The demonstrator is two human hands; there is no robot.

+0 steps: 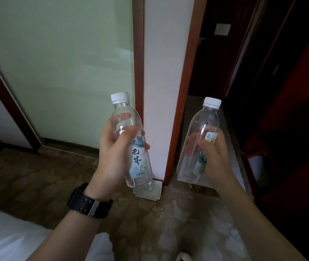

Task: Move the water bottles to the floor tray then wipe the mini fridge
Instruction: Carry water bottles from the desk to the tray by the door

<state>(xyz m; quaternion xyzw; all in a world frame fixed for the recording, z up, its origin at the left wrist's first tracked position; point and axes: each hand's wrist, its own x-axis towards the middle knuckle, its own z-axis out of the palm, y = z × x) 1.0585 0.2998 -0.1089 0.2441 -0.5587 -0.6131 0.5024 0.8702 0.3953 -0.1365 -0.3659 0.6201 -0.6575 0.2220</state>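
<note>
White wall post [165, 87] with brown trim stands straight ahead of you, frosted glass panel [59, 68] to its left, dark doorway to its right. Patterned carpet [42, 178] runs up to the post's foot; white bedding [8, 236] lies nearest you, well left of the post. Your left hand [115, 159] grips one water bottle [131, 140] just left of the post, fingers curled round the label, thumb across the front. Your right hand [214, 159] grips the second bottle [198, 146] right of the post, fingers wrapped behind. Both upright, slightly tilted, caps on
</note>
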